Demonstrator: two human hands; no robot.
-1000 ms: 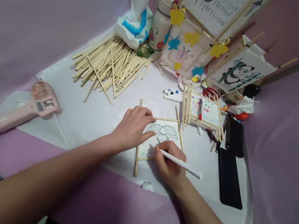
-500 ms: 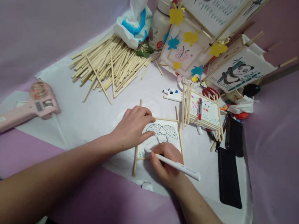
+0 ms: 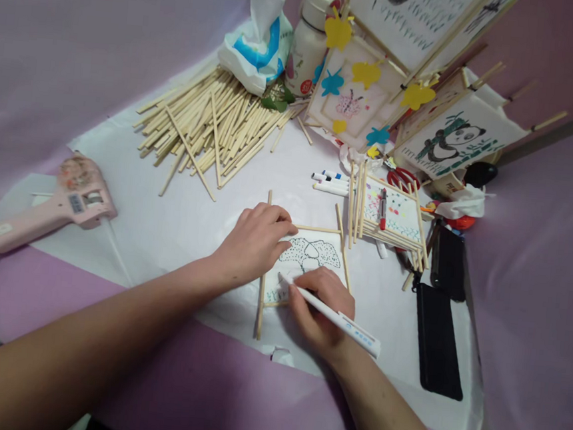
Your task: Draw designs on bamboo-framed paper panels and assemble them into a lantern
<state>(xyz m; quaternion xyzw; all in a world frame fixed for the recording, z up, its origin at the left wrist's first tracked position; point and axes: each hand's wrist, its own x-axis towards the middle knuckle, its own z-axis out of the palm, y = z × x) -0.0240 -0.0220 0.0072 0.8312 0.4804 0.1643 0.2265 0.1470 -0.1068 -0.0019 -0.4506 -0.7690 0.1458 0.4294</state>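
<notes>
A sheet of white paper framed by thin wooden sticks lies flat before me. On it is a dotted dark drawing with two rounded, wing-like shapes, and green marks run along its lower left edge. My right hand grips a white marker, its tip at the paper just below the drawing. Part of the lower right of the sheet is hidden under that hand. My left hand rests with fingers spread over the frame's upper left corner.
A pink glue gun lies at left, its cord trailing off the edge. Behind are a pile of wooden sticks, tissues and a bottle. Stacked stick frames, markers, two black phones and panda-decorated lanterns stand to the right.
The marker tip has moved slightly up on the paper, and my right hand has shifted up a little with it. My left hand stays in place.
</notes>
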